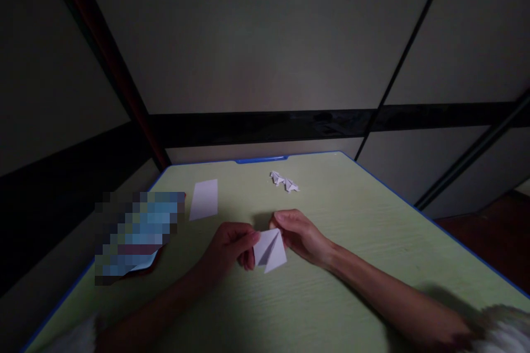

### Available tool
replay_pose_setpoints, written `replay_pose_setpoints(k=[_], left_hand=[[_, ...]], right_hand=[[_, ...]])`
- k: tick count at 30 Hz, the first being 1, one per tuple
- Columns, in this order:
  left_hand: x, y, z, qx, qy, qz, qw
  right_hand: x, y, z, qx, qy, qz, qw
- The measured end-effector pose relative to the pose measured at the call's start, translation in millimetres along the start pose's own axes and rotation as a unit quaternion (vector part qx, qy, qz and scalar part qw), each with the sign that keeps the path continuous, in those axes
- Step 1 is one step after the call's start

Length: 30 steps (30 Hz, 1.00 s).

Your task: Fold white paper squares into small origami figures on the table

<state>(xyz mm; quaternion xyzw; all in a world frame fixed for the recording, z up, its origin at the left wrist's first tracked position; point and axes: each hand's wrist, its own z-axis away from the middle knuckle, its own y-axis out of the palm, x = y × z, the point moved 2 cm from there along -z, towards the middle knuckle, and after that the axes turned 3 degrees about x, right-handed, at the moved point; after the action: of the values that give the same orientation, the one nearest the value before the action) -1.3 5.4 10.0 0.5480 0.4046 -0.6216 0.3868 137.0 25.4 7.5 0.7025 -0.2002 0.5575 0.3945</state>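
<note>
Between my two hands is a small folded piece of white paper [271, 249], held above the table. One triangular flap on it stands partly lifted, with a shadowed gap beneath. My left hand [234, 242] pinches the paper's left edge, thumb on top. At the upper right corner, my right hand [300, 234] grips it with the thumb and curled fingers; some of those fingertips are hidden behind the paper. Beyond the hands, two small folded white paper figures [291, 185] lie close together on the table.
A flat white paper sheet [205, 199] lies to the left on the pale green table [351, 292], which has a blue rim. At the left edge sits a blurred-out flat object [143, 237]. Panelled wall or cabinet doors [260, 38] rise behind the table's far edge.
</note>
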Motion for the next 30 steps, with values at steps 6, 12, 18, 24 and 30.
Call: replay_pose_setpoints(k=[6,12,18,24,30], left_hand=[[1.4,-0.8,-1.6,-0.02,0.008,0.018,1.0],[-0.5,2.1,-2.4,-0.009,-0.009,0.016,1.0],[0.3,2.3,-2.6,0.011,-0.006,0.02,1.0],[0.9,0.8,-4.2,-0.003,0.005,0.025,1.0],[0.8,2.1,-3.5,0.023,0.0,0.027,0.999]], right_hand=[[-3.3,-0.4,2.1,-0.005,0.019,0.051,0.998],[1.3,2.9,4.6,-0.013,-0.012,0.115,0.993],[0.6,2.0,5.8,-0.043,-0.008,0.119,0.992],[0.8,3.3,4.4,-0.038,0.006,0.127,0.991],[-0.6,3.3,5.2,-0.038,0.019,0.105,0.994]])
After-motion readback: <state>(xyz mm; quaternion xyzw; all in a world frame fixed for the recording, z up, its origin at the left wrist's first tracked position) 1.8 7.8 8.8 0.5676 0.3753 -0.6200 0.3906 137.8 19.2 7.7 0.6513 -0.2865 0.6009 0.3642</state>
